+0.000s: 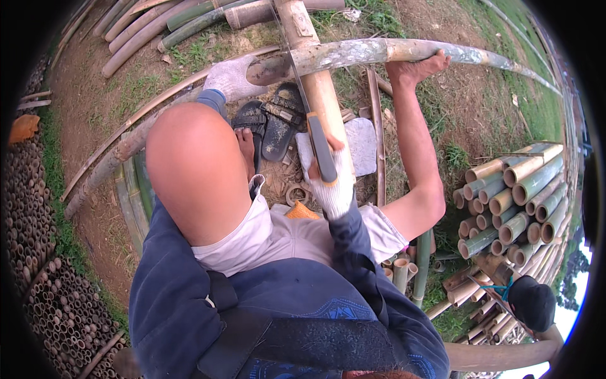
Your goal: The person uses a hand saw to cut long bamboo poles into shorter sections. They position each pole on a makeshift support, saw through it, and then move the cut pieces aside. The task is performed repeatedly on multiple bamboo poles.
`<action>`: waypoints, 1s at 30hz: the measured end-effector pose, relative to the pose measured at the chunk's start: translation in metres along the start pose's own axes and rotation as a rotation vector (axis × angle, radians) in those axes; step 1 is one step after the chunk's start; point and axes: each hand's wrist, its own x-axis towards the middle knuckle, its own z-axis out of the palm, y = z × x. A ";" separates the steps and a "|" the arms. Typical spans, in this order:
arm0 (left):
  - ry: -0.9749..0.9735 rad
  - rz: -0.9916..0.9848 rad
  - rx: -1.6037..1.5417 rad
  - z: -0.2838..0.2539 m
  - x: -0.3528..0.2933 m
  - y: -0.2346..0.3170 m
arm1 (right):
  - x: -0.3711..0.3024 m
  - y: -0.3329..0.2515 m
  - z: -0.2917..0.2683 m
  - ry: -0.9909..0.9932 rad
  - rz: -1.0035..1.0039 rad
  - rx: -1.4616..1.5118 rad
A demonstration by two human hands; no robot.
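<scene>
A hand saw (320, 142) with a grey and dark handle is gripped in my right hand (333, 180), which wears a white knit glove. Its thin blade runs away from me and lies against a mottled bamboo pole (350, 54); how deep it sits in the pole I cannot tell. My left hand (232, 78), also gloved, is closed around the pole to the left of the blade. Under the pole runs a thick pale bamboo support (325, 95). My bare right foot (418, 68) presses on the pole to the right of the blade.
Black sandals (278, 123) and a flat grey stone (361, 146) lie between my legs. Cut bamboo is stacked at right (514, 196), with a dark-capped person (532, 303) nearby. Short bamboo pieces (60, 309) fill the left edge; longer poles (148, 31) lie at far left.
</scene>
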 end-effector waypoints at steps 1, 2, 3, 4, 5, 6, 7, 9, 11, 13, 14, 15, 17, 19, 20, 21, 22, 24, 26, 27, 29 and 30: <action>-0.009 0.013 -0.010 0.004 -0.001 0.000 | -0.047 -0.018 -0.027 -0.061 0.207 0.161; -0.008 0.017 -0.012 0.006 0.001 -0.002 | -0.076 -0.030 -0.041 -0.015 0.095 0.061; 0.017 0.011 -0.005 0.007 0.004 -0.002 | -0.103 -0.042 -0.055 0.019 0.041 0.012; -0.007 0.049 -0.102 0.009 0.002 -0.003 | -0.118 -0.050 -0.064 0.031 -0.002 0.029; -0.002 0.016 -0.081 0.010 0.003 -0.001 | -0.119 -0.055 -0.067 0.079 -0.088 0.043; 0.001 -0.009 -0.052 0.010 0.002 -0.001 | -0.106 -0.054 -0.060 0.085 -0.057 0.086; 0.016 -0.032 -0.025 0.009 0.003 0.000 | -0.078 -0.047 -0.050 0.070 -0.029 0.022; 0.033 -0.017 -0.016 0.007 0.001 0.002 | 0.002 -0.019 -0.009 0.026 0.093 0.100; 0.013 -0.034 -0.027 0.002 -0.002 0.002 | 0.088 0.012 0.038 0.025 -0.123 0.100; 0.004 -0.037 -0.008 -0.004 -0.003 0.001 | 0.133 0.031 0.060 0.009 -0.099 0.365; 0.002 -0.030 0.002 -0.004 -0.004 0.001 | 0.129 0.037 0.060 0.011 -0.055 0.295; -0.008 -0.003 -0.008 -0.004 -0.004 0.001 | 0.118 0.039 0.055 0.055 -0.155 0.236; 0.016 -0.012 -0.010 -0.001 -0.004 -0.001 | 0.052 0.036 0.033 0.006 -0.111 0.064; 0.025 -0.013 -0.005 0.005 -0.005 -0.002 | -0.036 0.027 -0.011 -0.059 0.027 0.154; 0.025 -0.013 -0.007 0.007 -0.004 -0.002 | -0.079 0.017 -0.031 -0.046 0.004 0.186; 0.035 -0.014 -0.011 0.009 -0.001 -0.004 | -0.112 0.008 -0.045 -0.008 -0.049 0.135; 0.041 -0.017 -0.016 0.011 0.000 -0.004 | -0.135 -0.006 -0.060 -0.024 -0.023 0.084; 0.041 -0.018 -0.025 0.012 0.005 -0.006 | -0.137 -0.025 -0.072 -0.010 -0.065 -0.002; 0.051 -0.024 -0.023 0.011 0.008 -0.007 | -0.085 -0.033 -0.060 -0.011 -0.114 -0.129; 0.052 -0.024 -0.029 0.010 0.007 -0.006 | -0.041 -0.024 -0.036 0.017 -0.053 -0.130; 0.046 -0.028 -0.038 0.008 0.004 -0.004 | 0.046 -0.002 0.012 0.000 0.073 0.100; 0.046 -0.031 -0.035 0.007 0.002 -0.002 | 0.083 0.011 0.030 -0.025 -0.041 0.093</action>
